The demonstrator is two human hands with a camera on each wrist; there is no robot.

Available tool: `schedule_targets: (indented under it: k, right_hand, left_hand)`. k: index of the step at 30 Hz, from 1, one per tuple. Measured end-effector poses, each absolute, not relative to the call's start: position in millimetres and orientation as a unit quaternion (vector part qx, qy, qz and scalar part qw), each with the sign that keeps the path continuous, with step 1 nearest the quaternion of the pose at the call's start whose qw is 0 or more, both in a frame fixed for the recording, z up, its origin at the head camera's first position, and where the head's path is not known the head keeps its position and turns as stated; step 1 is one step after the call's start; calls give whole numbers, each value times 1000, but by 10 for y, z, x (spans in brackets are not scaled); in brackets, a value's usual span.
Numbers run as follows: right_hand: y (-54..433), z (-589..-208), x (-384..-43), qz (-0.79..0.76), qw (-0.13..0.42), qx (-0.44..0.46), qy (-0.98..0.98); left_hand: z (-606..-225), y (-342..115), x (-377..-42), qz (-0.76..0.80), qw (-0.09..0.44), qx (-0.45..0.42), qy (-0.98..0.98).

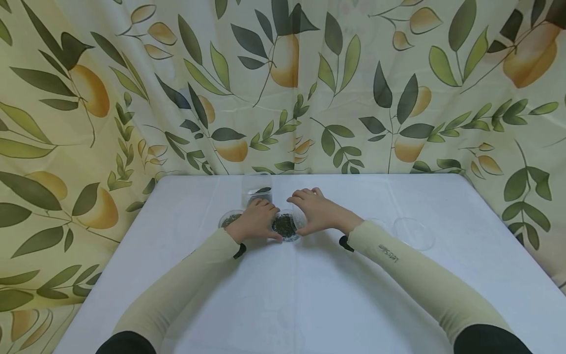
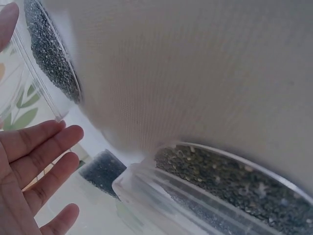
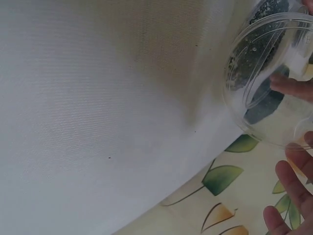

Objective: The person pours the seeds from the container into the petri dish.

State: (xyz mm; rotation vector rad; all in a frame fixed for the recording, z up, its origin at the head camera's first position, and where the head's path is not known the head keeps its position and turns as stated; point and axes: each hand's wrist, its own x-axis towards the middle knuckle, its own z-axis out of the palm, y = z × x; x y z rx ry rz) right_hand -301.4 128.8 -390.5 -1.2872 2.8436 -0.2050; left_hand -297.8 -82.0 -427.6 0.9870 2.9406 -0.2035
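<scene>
A clear round tub (image 1: 285,224) of dark loose bits stands between the two hands at mid-table. My left hand (image 1: 255,220) holds it at the side, thumb on the near side and fingers toward the far side. In the left wrist view the index fingertip (image 2: 59,124) meets the clear rim. My right hand (image 1: 319,211) arches over the tub's right side, holding a clear round lid (image 3: 238,110) by its edge. That lid tilts over the tub in the right wrist view, where the tub's dark contents (image 3: 240,68) show through it.
Left of the left hand is another clear tub (image 1: 230,216) of dark-green bits, partly covered by that hand. Behind it stands a clear container (image 1: 257,183) with dark contents. A clear round lid (image 1: 414,234) lies at right. A patterned curtain (image 1: 345,88) hangs behind the white table (image 1: 283,295).
</scene>
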Motion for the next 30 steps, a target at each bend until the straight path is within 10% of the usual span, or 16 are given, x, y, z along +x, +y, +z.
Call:
schedule_targets:
  k: [30]
  right_hand:
    - [1028,-4005,-3085,-26,55,-401,914]
  left_hand:
    - [-4209,-912,-2971,-57,9,314,948]
